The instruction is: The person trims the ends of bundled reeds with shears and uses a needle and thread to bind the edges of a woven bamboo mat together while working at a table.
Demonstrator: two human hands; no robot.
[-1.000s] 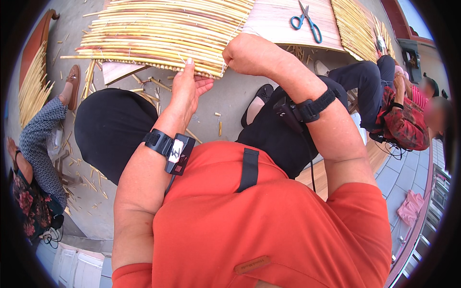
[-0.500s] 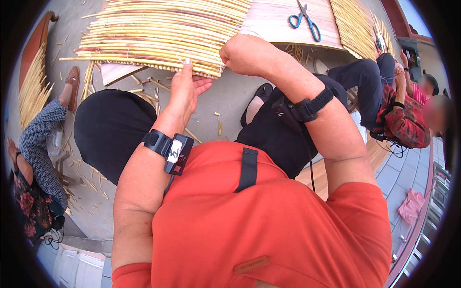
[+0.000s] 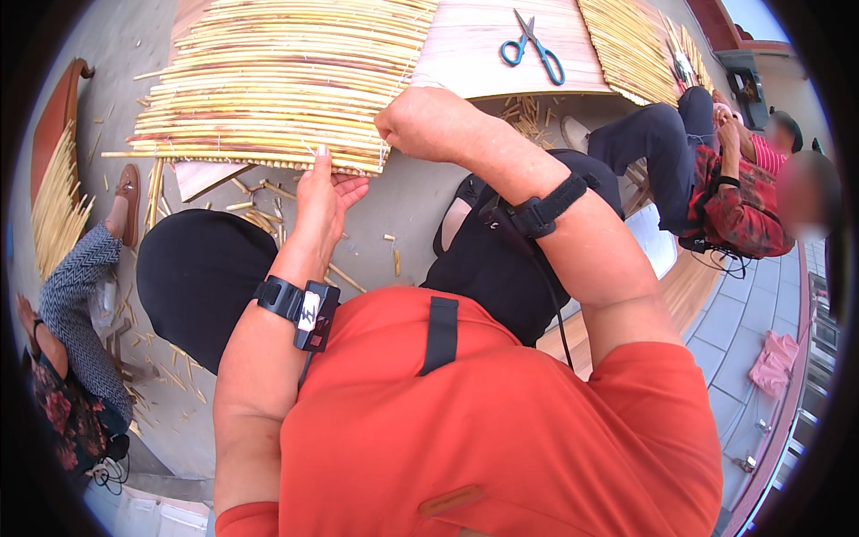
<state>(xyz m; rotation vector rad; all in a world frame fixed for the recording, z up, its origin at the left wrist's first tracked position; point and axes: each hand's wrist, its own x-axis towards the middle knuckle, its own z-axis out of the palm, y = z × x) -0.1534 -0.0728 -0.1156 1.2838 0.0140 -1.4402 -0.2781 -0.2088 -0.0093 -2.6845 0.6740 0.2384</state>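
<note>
A mat of yellow reed stalks (image 3: 277, 80), tied in rows with thin pale thread, lies in front of me and reaches over the table's near edge. My left hand (image 3: 324, 192) grips its near edge, thumb on top and fingers curled beneath. At the mat's near right corner, my right hand (image 3: 420, 125) is closed with the fingertips turned inward. What those fingers pinch is hidden behind the hand. Blue-handled scissors (image 3: 534, 49) lie partly spread on the wooden tabletop (image 3: 465, 54), beyond my right hand.
A second reed mat (image 3: 631, 49) lies at the far right, near a seated person in a red patterned top (image 3: 747, 201). Another person's patterned trousers (image 3: 85, 313) show at the left, by a reed bundle (image 3: 58, 206). Cut stalk pieces (image 3: 259, 215) litter the floor.
The whole view has shifted, so the mat and scissors appear lower and further left. My left hand keeps its grip on the mat's edge, and my right hand stays closed at the corner.
</note>
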